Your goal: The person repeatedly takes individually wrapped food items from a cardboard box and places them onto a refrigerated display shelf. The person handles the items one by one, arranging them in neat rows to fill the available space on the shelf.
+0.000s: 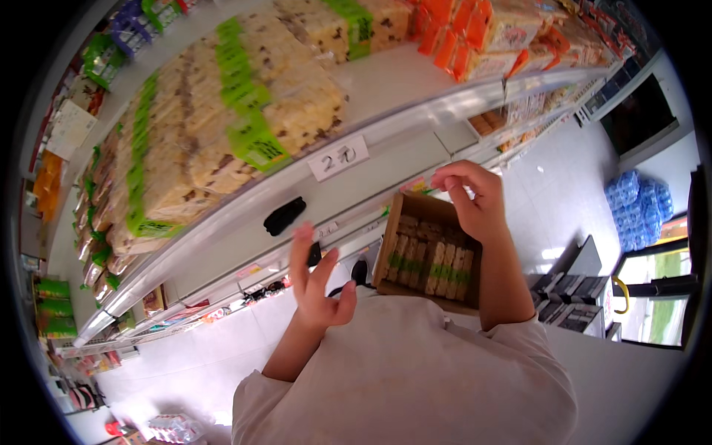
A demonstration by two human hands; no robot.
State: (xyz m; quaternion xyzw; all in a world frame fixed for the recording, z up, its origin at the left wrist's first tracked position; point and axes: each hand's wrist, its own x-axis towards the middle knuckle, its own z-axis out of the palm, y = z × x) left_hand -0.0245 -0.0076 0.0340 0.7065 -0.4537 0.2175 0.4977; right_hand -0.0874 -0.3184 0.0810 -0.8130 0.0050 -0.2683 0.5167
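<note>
My left hand (320,283) is raised before the shelf front, fingers spread and nothing in them. My right hand (473,197) hovers over the far right edge of an uncovered cardboard box (390,245); its fingers are curled, and I cannot tell if anything is pinched there. Inside the box stand rows of wrapped cereal cakes (439,270) with green bands. Above, on the upper shelf, larger packs of puffed-rice cakes (194,133) with green bands lie in stacks. A handwritten price card (339,158) hangs on the shelf edge.
Orange-ended snack packs (478,39) fill the upper shelf's right part. A black object (285,216) lies on the lower shelf. Blue-wrapped bottle packs (637,208) and stacked dark-and-white boxes (573,300) stand on the right. A clear-wrapped pack (175,428) sits on the floor behind.
</note>
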